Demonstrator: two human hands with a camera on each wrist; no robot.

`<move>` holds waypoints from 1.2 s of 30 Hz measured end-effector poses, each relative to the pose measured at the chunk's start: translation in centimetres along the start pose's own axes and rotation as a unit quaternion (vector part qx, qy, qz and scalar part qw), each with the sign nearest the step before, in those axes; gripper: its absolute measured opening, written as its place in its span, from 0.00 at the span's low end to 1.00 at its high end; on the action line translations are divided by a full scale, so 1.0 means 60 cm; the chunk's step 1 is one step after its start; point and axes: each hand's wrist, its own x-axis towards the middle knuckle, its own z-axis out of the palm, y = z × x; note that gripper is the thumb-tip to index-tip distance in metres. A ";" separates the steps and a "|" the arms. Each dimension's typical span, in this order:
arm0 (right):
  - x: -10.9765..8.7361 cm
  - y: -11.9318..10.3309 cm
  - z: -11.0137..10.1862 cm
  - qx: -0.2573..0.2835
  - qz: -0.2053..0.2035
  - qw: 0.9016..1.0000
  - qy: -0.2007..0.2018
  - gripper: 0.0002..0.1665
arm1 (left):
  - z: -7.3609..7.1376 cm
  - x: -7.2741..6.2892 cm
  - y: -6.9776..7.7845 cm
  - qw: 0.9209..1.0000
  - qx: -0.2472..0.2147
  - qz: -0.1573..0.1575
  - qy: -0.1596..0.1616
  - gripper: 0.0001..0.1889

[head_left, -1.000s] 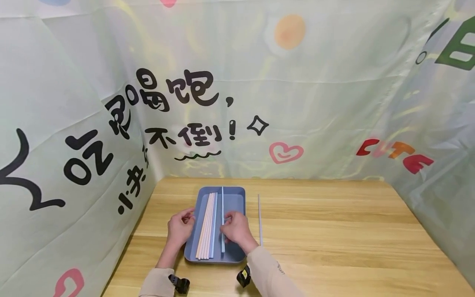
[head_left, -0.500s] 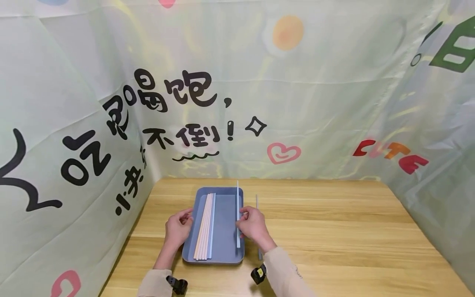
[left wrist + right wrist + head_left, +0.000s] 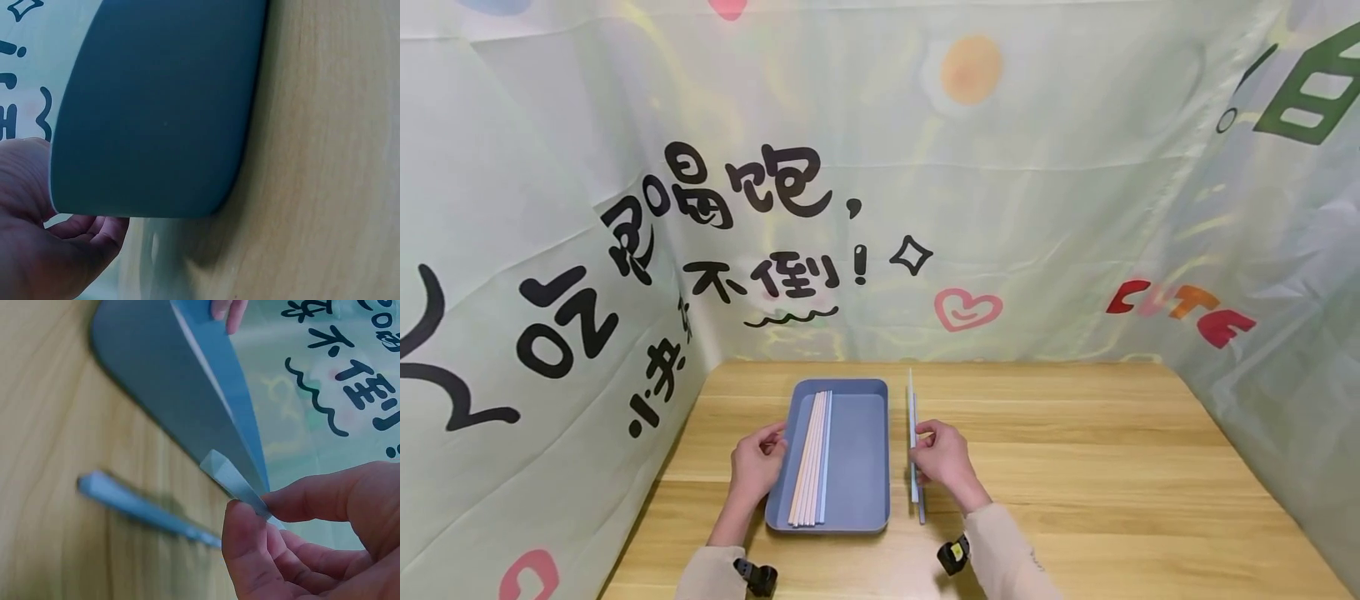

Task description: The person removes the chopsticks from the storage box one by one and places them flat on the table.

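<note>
A blue-grey rectangular tray (image 3: 859, 458) lies on the table, with several pink and blue chopsticks (image 3: 810, 467) side by side in its left half. My left hand (image 3: 756, 462) grips the tray's left rim, its thumb and fingers at the edge. To the right of the tray, my right hand (image 3: 945, 454) pinches a light blue chopstick (image 3: 226, 477) between thumb and fingertips, near its thick end. Beneath it on the table lies another blue chopstick (image 3: 140, 505), roughly parallel and partly hidden by the hand in the head view.
The wooden table (image 3: 1075, 467) reaches to printed cloth walls (image 3: 1037, 208) at the back and both sides. Black wrist cameras sit at the left cuff (image 3: 756, 577) and the right cuff (image 3: 953, 554).
My right hand has carried the light blue chopstick from inside the tray, over its right rim, to above the chopstick on the table. The left hand has stayed at the tray's left rim.
</note>
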 end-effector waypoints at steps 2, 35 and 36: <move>0.001 0.006 -0.006 -0.009 0.003 1.000 0.005 0.26 | 0.000 0.000 0.000 1.000 -0.001 -0.001 0.003 0.17; -0.005 0.065 -0.046 -0.083 0.038 0.996 0.020 0.26 | -0.003 -0.002 0.003 1.000 0.008 0.000 -0.005 0.17; -0.006 0.064 -0.046 -0.085 0.037 0.995 0.020 0.27 | -0.002 -0.002 0.004 1.000 0.009 0.000 -0.005 0.17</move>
